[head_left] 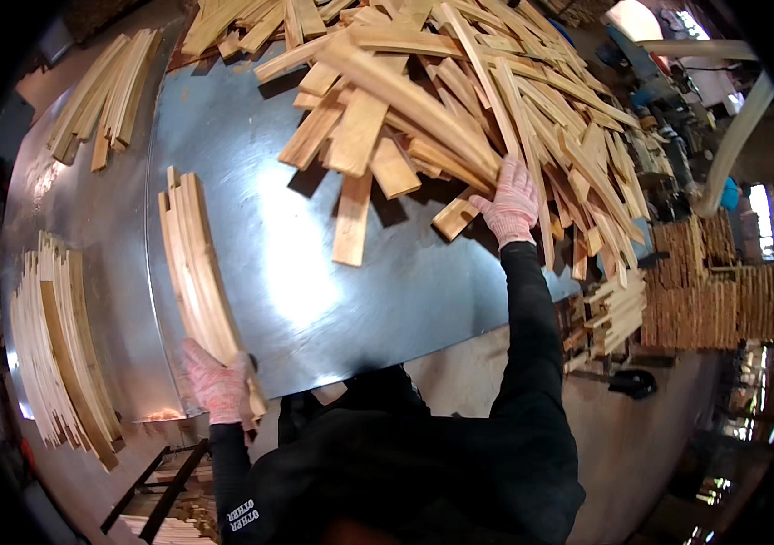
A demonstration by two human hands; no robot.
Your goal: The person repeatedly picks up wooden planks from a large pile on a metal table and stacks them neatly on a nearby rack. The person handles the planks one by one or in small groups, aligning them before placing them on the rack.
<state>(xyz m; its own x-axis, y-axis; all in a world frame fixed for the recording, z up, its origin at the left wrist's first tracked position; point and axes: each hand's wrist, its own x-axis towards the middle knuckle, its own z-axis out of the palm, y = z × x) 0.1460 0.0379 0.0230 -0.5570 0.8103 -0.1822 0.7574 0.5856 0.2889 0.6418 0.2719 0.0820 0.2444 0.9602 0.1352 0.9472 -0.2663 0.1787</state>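
Observation:
My right hand (511, 202), in a pinkish knit glove, grips the near end of a long wooden plank (414, 100). That plank slants up to the left over a large loose pile of wooden strips (577, 136) and looks slightly blurred. At the table's near edge my left hand (217, 381), gloved the same way, closes over the near end of a small row of wooden strips (192, 250). These lie side by side, pointing away from me, with uneven far ends.
The shiny metal table (223, 118) carries a neat row of strips (60, 336) at the left and a smaller bunch (110, 95) at the far left. Stacked wood (709, 291) stands at the right. A dark metal rack (164, 477) holds wood at the lower left.

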